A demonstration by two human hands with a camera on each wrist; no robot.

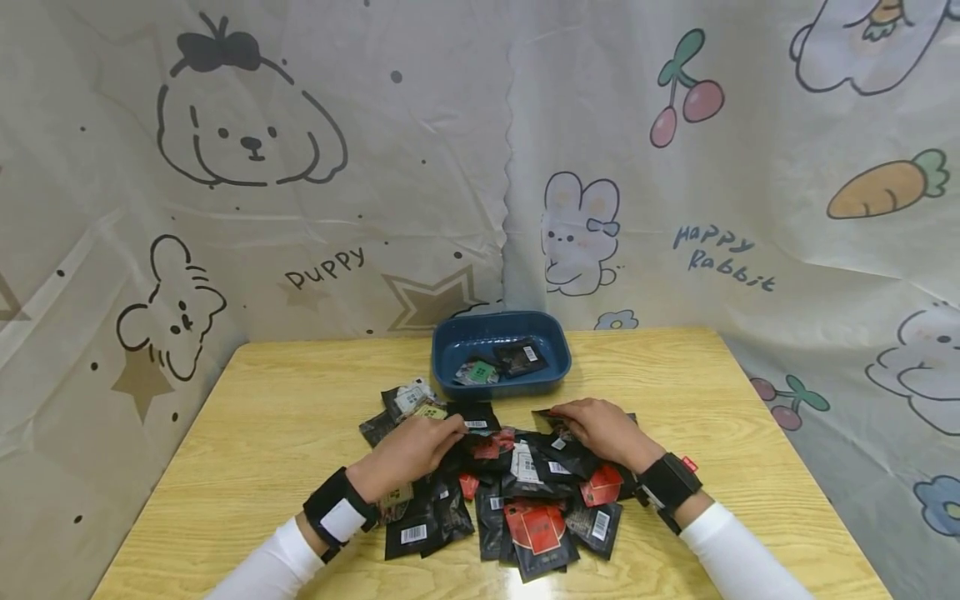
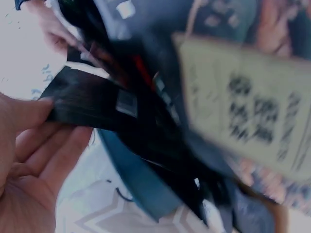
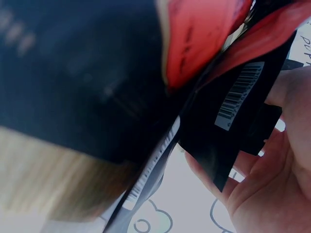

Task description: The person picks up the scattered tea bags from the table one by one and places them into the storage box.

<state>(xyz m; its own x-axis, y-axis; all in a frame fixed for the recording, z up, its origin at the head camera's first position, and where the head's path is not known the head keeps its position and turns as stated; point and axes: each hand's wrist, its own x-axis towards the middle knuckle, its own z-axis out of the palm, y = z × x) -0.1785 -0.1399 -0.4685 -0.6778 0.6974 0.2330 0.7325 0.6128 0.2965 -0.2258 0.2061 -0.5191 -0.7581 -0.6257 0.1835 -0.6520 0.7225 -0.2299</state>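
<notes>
My left hand [image 1: 416, 448] is at the left side of a heap of small black packets. Between thumb and fingers it pinches the end of a black packet [image 2: 82, 94] with a white barcode label. On the heap's right side, my right hand [image 1: 606, 429] holds a black packet [image 3: 265, 127] between thumb and fingers. Other packets overlap in front of it in the right wrist view. A red-labelled packet [image 1: 542, 533] lies at the front of the heap, and a yellow-labelled packet [image 2: 248, 107] shows large in the left wrist view.
Behind the heap stands a blue plastic tray [image 1: 502, 390], with a green-labelled packet [image 1: 477, 372] and a black packet [image 1: 522, 357] inside. The wooden table [image 1: 285, 417] ends at a printed cloth backdrop [image 1: 450, 167].
</notes>
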